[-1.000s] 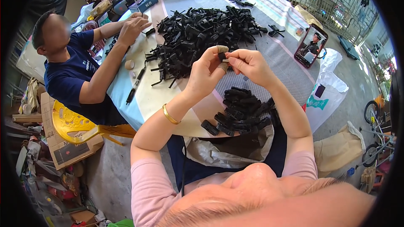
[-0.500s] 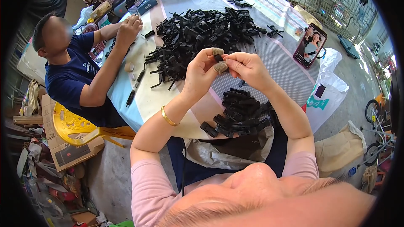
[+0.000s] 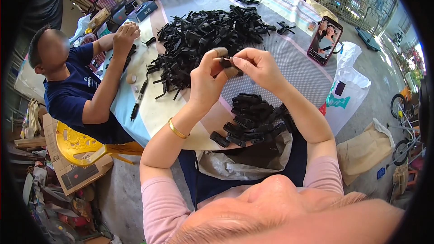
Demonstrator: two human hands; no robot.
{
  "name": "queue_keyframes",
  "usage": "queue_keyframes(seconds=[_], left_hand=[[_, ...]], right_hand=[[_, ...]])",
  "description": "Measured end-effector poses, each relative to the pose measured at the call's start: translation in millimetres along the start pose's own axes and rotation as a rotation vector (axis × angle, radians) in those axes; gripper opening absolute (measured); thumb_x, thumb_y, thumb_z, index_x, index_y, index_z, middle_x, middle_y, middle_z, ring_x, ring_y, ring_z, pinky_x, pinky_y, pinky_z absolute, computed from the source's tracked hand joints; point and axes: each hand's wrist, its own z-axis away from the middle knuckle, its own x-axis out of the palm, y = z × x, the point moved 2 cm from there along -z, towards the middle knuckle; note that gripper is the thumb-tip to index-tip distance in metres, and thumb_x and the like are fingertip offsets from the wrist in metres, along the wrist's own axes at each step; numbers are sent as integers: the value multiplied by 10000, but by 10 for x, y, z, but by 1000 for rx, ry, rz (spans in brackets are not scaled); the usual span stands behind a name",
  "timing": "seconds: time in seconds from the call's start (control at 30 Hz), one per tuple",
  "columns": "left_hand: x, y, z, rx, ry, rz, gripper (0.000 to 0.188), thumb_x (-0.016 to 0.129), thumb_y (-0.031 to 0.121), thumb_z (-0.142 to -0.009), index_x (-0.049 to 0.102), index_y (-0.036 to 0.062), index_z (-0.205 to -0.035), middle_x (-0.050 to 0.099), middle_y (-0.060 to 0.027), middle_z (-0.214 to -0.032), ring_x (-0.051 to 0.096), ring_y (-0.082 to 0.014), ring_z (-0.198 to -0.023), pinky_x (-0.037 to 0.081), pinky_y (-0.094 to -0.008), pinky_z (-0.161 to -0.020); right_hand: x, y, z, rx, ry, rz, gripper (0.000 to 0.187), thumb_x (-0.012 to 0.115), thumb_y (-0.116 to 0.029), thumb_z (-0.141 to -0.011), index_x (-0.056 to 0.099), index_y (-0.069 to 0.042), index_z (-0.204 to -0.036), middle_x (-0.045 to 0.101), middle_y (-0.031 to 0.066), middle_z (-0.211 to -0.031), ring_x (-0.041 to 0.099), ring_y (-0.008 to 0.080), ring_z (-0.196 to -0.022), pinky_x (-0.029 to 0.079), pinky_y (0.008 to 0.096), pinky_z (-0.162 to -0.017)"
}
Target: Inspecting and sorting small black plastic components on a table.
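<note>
My left hand (image 3: 207,80), with tan wraps on thumb and finger, pinches a small black plastic part (image 3: 225,63). From the other side the fingertips of my right hand (image 3: 258,68) press together at the same part; part of it hides behind my fingers. Just beyond lies a big heap of black plastic parts (image 3: 203,34), many with thin strips sticking out. Below my hands, near the table's close edge, several black buckle-like pieces (image 3: 248,119) form a smaller pile. All of this rests on a patterned tablecloth (image 3: 289,47).
At the left a co-worker (image 3: 86,81) sits on a yellow chair (image 3: 77,142), hands raised together. A marker pen (image 3: 139,101) and tape roll (image 3: 131,78) lie between us. A phone (image 3: 325,40) stands at right beside a white plastic bag (image 3: 348,90). An open sack (image 3: 212,165) is at my lap.
The view has shifted slightly, moving the scene left. My hands stay together at the black part, with the right fingers repositioned on it. The co-worker's hands remain raised.
</note>
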Motion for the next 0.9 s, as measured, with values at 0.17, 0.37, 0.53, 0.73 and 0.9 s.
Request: queue_keyframes(seconds=[0.17,0.37,0.53,0.73,0.9], left_hand=[[42,-16,72,222,-80,-314,613,697,19,-647,418,64,-1191,620,-146,-845,627,-255,-776,498,-310,-681],[-156,85,-8,29,-448,79,736,756,40,-602,365,43,-1226,573,-121,-1045,556,-206,-997,413,-353,-901],[-213,43,-48,-200,-529,529,549,718,-37,-644,429,26,-1106,528,-95,-1076,540,-190,-1013,473,-301,-834],[-35,-128,4,-359,-522,695,175,646,13,-749,484,26,-815,593,-68,-801,628,-187,-776,515,-285,-724],[-91,-110,-25,-374,-365,683,155,621,0,-766,486,14,-840,597,-75,-820,618,-155,-764,507,-262,-713]], right_hand=[[-2,-117,29,-63,-57,229,228,730,-119,-675,605,-1,-826,546,21,-639,473,48,-564,384,202,-507],[-232,-52,-62,35,-164,-29,132,688,-45,-709,628,9,-813,555,-3,-707,506,48,-618,406,179,-548],[-214,-87,-53,46,-295,-336,144,675,-54,-729,630,16,-847,550,11,-764,517,64,-656,410,180,-573],[-151,-60,-27,-40,-393,-242,143,639,-50,-767,638,1,-901,622,38,-775,570,74,-717,477,198,-645],[-73,-83,-16,80,-119,-183,153,576,-80,-823,606,9,-945,600,14,-743,524,54,-658,440,186,-588]])
